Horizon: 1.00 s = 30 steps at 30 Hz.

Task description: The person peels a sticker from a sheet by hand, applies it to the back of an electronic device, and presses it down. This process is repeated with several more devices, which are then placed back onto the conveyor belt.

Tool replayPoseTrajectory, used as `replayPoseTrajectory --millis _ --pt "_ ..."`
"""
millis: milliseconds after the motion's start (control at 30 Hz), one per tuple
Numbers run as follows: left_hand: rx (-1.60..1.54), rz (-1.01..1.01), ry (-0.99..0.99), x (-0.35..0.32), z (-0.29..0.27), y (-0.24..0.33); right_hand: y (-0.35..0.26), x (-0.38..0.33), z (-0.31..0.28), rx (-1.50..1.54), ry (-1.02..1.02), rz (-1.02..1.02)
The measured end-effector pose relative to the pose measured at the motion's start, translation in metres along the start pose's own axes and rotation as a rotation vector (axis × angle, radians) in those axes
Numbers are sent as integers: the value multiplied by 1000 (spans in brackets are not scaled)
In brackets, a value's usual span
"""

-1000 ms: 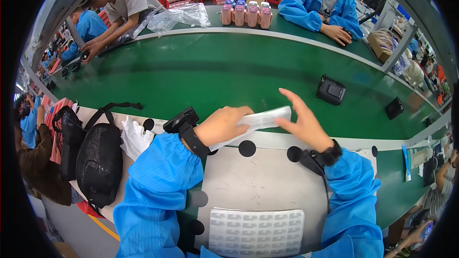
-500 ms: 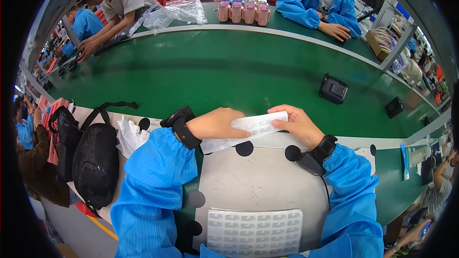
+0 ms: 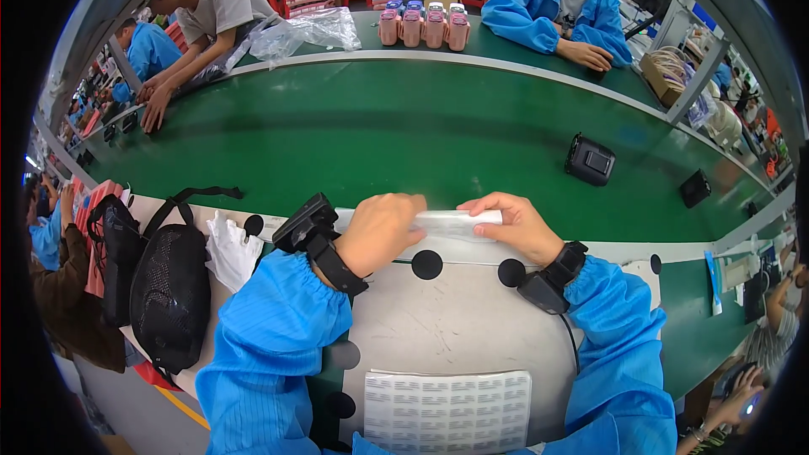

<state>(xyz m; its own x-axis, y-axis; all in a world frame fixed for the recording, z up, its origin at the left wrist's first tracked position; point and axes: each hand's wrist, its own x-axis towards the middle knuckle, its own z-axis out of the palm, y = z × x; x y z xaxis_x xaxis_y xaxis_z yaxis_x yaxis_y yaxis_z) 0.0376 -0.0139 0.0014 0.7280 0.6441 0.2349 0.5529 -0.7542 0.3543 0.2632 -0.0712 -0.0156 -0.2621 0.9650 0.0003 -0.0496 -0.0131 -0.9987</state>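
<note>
Green work surface (image 3: 404, 131), wide, edges bent by the lens; black housing (image 3: 590, 158) lying on it, right of centre. Pale board (image 3: 455, 312) nearer the wearer, with one label sheet (image 3: 447, 409), its lower edge cut off and its print too small to make out.

One white strip (image 3: 459, 223), narrow, held level between both hands over the board's far edge; surface blurred, left portion hidden by the left hand, so whether rolled or folded cannot be told.

Left hand (image 3: 383, 232): fingers curled closed around the strip, fingertips partly obscured. Right hand (image 3: 524, 227): thumb and forefinger nearly together, pinching the strip's right end.
</note>
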Motion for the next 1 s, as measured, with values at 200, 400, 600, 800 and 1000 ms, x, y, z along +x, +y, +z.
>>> replayPoseTrajectory --millis 200,400,600,800,1000 --pt "-256 -68 -185 1 -14 9 5 1 -7 -28 36 -46" --pt "-177 -52 -184 3 -6 1 2 1 4 31 131 -154" --pt "87 40 86 1 -4 6 -6 -2 0 -15 111 -66" --pt "46 40 77 0 -7 13 0 -4 -2 -62 104 -59" --pt "217 177 216 3 -8 14 -6 -2 12 42 229 -182"
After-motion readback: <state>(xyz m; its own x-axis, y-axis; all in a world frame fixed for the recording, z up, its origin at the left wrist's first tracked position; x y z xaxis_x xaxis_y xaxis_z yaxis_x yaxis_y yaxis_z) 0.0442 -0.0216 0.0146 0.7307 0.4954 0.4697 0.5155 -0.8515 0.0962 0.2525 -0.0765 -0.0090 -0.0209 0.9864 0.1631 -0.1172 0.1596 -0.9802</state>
